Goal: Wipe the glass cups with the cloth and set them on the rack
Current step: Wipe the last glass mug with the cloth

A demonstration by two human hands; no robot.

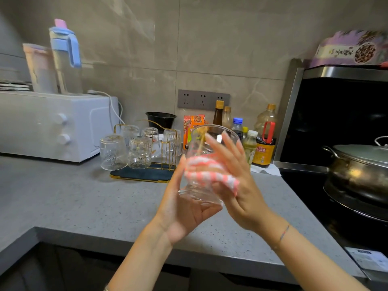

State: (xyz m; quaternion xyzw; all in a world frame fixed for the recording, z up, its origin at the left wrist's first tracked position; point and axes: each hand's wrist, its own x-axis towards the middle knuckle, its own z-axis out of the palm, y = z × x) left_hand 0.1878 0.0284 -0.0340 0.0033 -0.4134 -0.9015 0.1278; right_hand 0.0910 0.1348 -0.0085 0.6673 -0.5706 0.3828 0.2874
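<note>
A clear glass cup [196, 143] is held in the air above the grey tabletop [105, 202], tilted, mouth up and away, base low. A pink-and-white striped cloth [220, 178] is pressed, bunched, against its side. Behind, to the left, a gold wire rack [168, 148] on a dark blue tray base stands on the tabletop, carrying five clear ribbed cups [113, 152] upside down, close together.

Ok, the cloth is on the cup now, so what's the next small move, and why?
Probably turn the glass cup in the left hand so a fresh part of its wall slides under the cloth. The right hand presses the cloth flat against only one band of the cup's side, and the rim area looks uncovered. It seems too early for the rack.
</note>
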